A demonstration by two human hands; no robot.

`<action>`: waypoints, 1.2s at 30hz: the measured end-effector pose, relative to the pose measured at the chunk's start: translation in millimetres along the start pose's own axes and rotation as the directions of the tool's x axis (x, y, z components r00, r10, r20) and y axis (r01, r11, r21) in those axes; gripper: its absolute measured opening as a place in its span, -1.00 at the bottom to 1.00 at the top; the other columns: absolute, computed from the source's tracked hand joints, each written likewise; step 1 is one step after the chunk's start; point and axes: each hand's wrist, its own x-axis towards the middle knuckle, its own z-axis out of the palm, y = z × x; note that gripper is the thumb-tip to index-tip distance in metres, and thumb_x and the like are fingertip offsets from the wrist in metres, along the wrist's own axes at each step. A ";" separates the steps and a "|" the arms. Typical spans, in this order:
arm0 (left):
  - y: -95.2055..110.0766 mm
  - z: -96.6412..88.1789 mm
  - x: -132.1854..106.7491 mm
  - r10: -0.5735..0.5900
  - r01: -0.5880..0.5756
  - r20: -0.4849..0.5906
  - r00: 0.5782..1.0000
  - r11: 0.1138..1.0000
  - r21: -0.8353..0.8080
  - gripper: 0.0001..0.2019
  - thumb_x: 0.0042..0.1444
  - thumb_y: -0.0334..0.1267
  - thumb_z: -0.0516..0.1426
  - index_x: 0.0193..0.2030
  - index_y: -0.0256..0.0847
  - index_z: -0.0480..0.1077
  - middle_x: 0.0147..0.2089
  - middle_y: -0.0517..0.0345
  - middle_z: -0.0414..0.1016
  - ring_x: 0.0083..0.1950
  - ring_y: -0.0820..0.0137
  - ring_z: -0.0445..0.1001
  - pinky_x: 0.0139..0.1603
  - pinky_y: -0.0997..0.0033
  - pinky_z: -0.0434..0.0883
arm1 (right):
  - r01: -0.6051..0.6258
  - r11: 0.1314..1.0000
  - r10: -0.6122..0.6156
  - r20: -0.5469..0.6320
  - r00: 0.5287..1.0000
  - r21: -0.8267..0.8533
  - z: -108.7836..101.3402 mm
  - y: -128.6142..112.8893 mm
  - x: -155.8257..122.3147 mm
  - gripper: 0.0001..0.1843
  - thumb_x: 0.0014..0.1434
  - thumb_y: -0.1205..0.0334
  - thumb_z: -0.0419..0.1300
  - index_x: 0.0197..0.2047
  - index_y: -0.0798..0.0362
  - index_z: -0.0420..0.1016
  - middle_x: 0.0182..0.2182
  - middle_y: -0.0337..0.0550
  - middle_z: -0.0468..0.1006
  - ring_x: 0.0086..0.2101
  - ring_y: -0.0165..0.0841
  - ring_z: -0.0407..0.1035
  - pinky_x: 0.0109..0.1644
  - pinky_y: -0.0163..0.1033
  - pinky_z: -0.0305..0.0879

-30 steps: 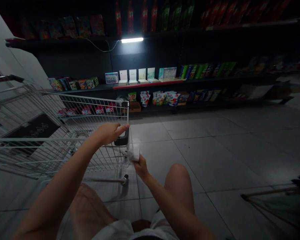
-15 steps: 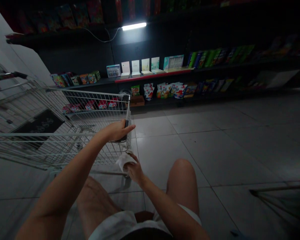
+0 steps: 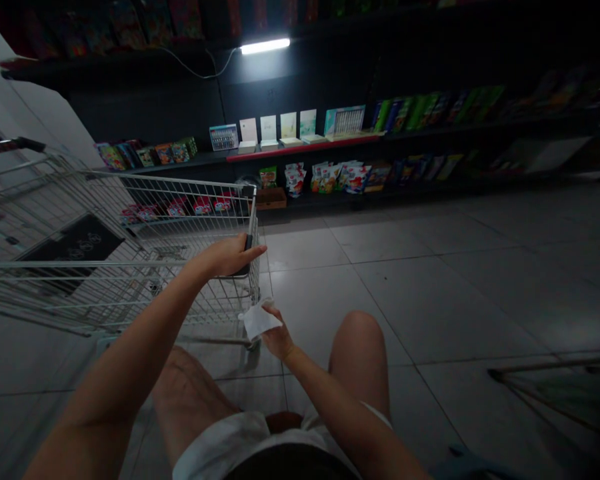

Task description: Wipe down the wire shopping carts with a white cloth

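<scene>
The left arm (image 3: 155, 327) reaches forward and slants to the right from the lower left, elbow out wide, forearm raised over the near side of the cart (image 3: 220, 185). The left hand (image 3: 230, 257) lies palm down at the cart's narrow end, on the black fitting (image 3: 242, 272) there. Its thumb stands out straight to the right, away from the wires; the other fingers go over the fitting and are mostly hidden, so I cannot tell how tightly this grip is closed.

The right arm (image 3: 330, 395) comes up from the lower right and slants inward to the left, passing in front of the right knee (image 3: 363, 337). The right hand (image 3: 277, 337) is lower than the left and a little to its right, wrist nearly straight. Its grip is closed on a white cloth (image 3: 260, 321), pinched between thumb and fingers, with a loose, crumpled part spreading out to the left. The cloth is at the lower corner of the cart's end, above the wheel (image 3: 253, 345); whether it touches the wires I cannot tell.

The cart stands on the tiled floor (image 3: 395, 293), with a black panel (image 3: 75, 247) inside. Beyond it are shelves (image 3: 305, 149) with boxes and packets (image 3: 295, 180), lit by a bright lamp (image 3: 265, 47). The knees are bent and apart, with pale shorts (image 3: 225, 440) below them in view.
</scene>
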 end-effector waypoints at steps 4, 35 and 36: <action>0.6 -1.3 -1.7 -0.008 0.008 0.024 1.000 1.000 0.012 -0.46 0.27 0.11 -0.18 -0.01 -0.32 0.33 -0.05 -0.26 0.57 -0.11 0.18 0.55 -0.12 0.29 0.38 | 0.034 0.998 -0.032 0.052 0.998 -0.046 -4.4 24.9 -13.2 -0.82 0.03 0.39 0.21 -0.35 -0.04 0.62 -0.10 -0.11 0.61 0.11 -0.18 0.36 0.36 -0.01 0.19; -33.2 -13.7 -52.3 0.159 -0.155 0.032 0.987 0.983 -0.096 -0.71 0.15 -0.01 0.00 -0.21 -0.20 0.30 -0.33 0.12 0.46 -0.33 0.33 0.41 -0.29 0.35 0.32 | -0.095 0.944 0.210 -0.353 0.912 0.316 2.0 -65.8 97.4 -0.42 0.16 0.35 -0.01 0.27 0.17 0.23 0.17 0.11 0.42 0.17 -0.27 0.32 0.30 -0.05 0.24; -34.6 -13.8 -55.4 0.156 -0.152 0.038 0.987 0.984 -0.095 -0.70 0.11 0.00 0.04 -0.18 -0.21 0.31 -0.33 0.13 0.46 -0.33 0.33 0.40 -0.31 0.37 0.31 | 0.006 0.953 0.126 -0.415 0.901 0.302 6.4 -71.9 96.9 -0.41 0.17 0.34 0.01 0.29 0.13 0.22 0.22 0.10 0.38 0.22 -0.26 0.26 0.34 -0.03 0.19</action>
